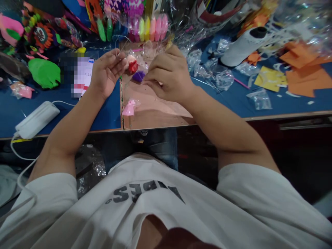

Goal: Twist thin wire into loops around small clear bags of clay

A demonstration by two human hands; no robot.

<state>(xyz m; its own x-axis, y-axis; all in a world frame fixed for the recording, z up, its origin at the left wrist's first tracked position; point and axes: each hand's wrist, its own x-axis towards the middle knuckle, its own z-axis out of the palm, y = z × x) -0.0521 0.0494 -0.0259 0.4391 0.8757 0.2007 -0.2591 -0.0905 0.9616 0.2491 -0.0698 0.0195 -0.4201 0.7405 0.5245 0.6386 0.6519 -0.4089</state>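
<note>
My left hand is raised over the edge of the tan board, palm turned inward and fingers curled. A thin pale thread loops up from its thumb and fingertips. Right beside those fingertips is a red lump, with a pale piece and clear film around it. My right hand has its fingers pressed together; what lies between them is hidden. Close to its thumb is a purple piece; I cannot tell whether they touch. Nearer me on the board lies a pink piece in clear wrap.
A phone, a white power bank-like block with cable and a green flat shape lie left. Several coloured clay sticks line the back. At right are a white shoe-shaped form, orange sheets and clear wrappers.
</note>
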